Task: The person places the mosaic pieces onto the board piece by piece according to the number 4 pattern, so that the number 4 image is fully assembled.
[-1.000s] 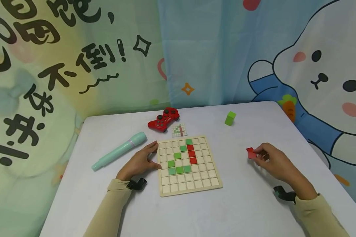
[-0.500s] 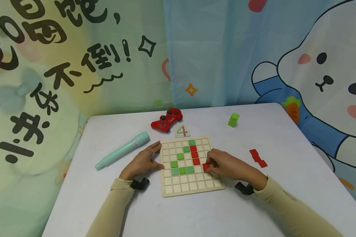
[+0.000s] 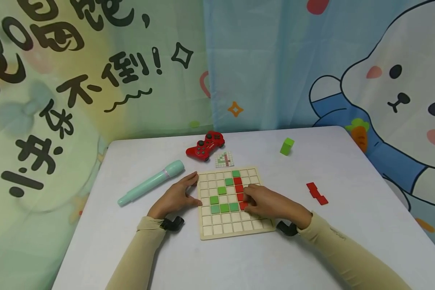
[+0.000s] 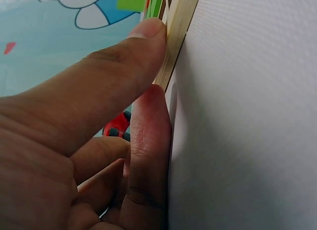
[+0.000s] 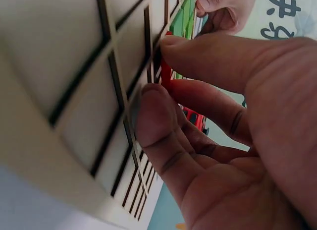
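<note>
A wooden grid board (image 3: 228,229) lies mid-table, with green tiles (image 3: 222,191) and a column of red tiles (image 3: 238,181) in its squares. My right hand (image 3: 272,203) pinches another red tile (image 3: 243,206) between thumb and fingers, at the lower end of that column. In the right wrist view this red tile (image 5: 166,66) stands on edge against the grid. My left hand (image 3: 175,197) touches the board's left edge with thumb and fingertips. In the left wrist view the thumb (image 4: 114,71) rests against the wooden edge (image 4: 179,31).
Loose red tiles (image 3: 316,193) lie right of the board. Behind it are a small pattern card (image 3: 224,159) and a red game controller (image 3: 205,146). A green block stack (image 3: 287,146) stands at the back right. A mint-coloured tube (image 3: 152,183) lies at the left.
My right hand has come from the loose red tiles at the right onto the board, carrying one red tile left to the foot of the red column. My left hand stays at the edge.
</note>
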A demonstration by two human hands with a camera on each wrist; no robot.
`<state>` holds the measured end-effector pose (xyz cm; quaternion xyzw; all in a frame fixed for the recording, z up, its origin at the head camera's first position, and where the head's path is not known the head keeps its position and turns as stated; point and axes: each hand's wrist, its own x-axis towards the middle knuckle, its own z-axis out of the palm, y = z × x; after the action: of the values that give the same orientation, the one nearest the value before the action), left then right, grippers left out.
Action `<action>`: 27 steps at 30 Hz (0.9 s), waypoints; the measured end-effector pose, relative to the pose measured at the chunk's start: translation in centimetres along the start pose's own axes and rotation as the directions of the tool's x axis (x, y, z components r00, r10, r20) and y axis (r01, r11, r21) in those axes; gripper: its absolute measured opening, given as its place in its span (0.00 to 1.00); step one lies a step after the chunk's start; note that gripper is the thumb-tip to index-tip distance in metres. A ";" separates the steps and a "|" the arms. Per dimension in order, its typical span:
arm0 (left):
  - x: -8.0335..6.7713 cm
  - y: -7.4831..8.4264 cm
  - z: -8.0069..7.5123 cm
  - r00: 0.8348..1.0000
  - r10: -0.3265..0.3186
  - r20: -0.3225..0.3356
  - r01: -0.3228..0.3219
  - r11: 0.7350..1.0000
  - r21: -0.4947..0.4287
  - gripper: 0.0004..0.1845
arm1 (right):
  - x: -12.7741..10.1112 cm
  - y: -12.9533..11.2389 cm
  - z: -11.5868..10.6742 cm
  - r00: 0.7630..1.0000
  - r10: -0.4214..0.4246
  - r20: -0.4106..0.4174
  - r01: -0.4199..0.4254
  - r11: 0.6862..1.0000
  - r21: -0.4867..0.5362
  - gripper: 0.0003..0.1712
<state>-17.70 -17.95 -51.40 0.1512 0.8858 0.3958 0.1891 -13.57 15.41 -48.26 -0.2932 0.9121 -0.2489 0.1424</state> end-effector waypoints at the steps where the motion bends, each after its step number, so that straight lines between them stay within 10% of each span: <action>1: 0.1 0.0 0.0 1.000 0.003 0.003 -0.003 1.000 -0.003 0.56 | 0.0 0.0 0.1 1.000 0.000 -0.002 0.000 1.000 -0.004 0.10; 18: 0.0 0.3 0.1 1.000 -0.016 0.005 0.016 1.000 -0.017 0.57 | -3.4 1.5 -0.7 0.979 0.093 -0.180 -0.081 0.994 0.073 0.06; 27: -0.1 0.2 0.1 1.000 -0.026 0.015 0.026 1.000 -0.013 0.57 | -14.2 9.4 -3.6 0.817 0.246 -0.522 -0.241 0.967 0.079 0.13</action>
<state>-17.54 -17.81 -51.27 0.1413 0.8836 0.3982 0.2016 -8.24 31.95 -48.65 -0.0938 0.9447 -0.3036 -0.0813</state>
